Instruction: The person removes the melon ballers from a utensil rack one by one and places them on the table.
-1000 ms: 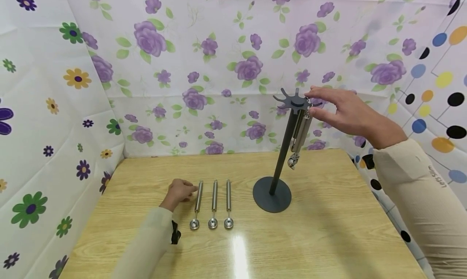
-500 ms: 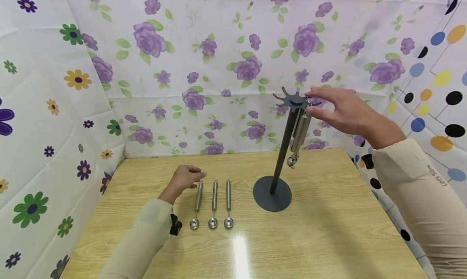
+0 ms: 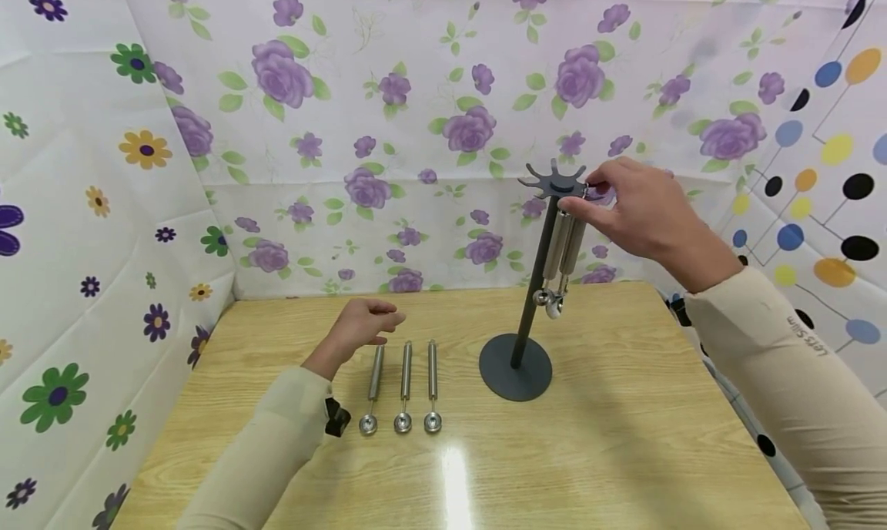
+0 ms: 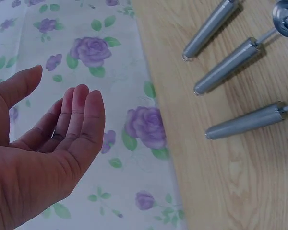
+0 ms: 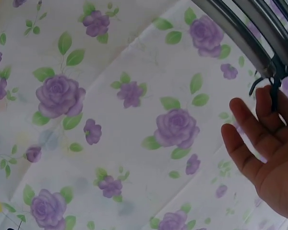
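A black hanging rack [image 3: 537, 272] stands on a round base, with a ring of hooks at its top. Several steel melon ballers [image 3: 557, 251] hang from it, bowls down. My right hand [image 3: 644, 210] grips the rack by a hook on its right side, index finger bent at the hook and thumb across the handle tops. Three more melon ballers [image 3: 406, 380] lie side by side on the table, handles away from me. Just beyond the leftmost handle hovers my left hand [image 3: 356, 326], fingers loosely bent and holding nothing; its palm shows in the left wrist view.
The wooden table [image 3: 610, 453] carries the rack and the tools. Behind it hangs a purple-flowered cloth [image 3: 416, 114]; patterned sheets [image 3: 76, 283] close off both sides. A light reflection lies on the table front.
My left hand has lifted away from the leftmost melon baller and moved back and right. My right hand has closed in on the hook, and the rack's top has turned slightly, swinging the hanging tools left.
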Motion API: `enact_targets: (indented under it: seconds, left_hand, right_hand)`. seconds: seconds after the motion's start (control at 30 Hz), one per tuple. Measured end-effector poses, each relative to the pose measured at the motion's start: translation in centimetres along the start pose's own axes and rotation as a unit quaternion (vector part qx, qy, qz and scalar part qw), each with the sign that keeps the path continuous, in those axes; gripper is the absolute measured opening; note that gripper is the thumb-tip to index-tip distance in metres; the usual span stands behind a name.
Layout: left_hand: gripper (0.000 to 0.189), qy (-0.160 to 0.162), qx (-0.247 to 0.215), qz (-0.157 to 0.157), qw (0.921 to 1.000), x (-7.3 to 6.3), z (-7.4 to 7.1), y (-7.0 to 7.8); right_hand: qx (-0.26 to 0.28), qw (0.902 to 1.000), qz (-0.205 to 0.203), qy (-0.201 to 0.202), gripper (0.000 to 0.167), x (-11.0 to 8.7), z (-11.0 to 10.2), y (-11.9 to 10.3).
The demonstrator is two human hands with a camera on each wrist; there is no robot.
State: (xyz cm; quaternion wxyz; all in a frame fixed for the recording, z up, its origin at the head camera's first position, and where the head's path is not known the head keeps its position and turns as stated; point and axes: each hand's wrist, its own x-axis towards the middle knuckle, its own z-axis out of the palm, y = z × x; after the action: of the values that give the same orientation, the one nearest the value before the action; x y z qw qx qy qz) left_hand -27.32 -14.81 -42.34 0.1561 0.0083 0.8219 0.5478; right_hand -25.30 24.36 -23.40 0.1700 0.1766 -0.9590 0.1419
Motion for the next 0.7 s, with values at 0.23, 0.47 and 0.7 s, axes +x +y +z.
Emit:
enact_targets:
  seconds: [0.23,0.47,0.7]
  left_hand:
    - [0.050,-0.022,-0.002,0.019,0.9996,-0.5,0.0,1.5]
    - [0.046,-0.022,0.009,0.024,0.9994,-1.0,-0.2,2.6]
    - [0.046,-0.025,0.016,0.028,0.9992,-1.2,-0.3,3.1]
  right_hand:
    - [-0.011,0.9992,0.031,0.025,0.076,0.0,0.6,-1.1]
    - [-0.025,0.9960,0.068,0.052,0.079,0.2,1.0,-2.3]
    - [0.007,0.9988,0.048,-0.001,0.078,0.2,0.0,-1.6]
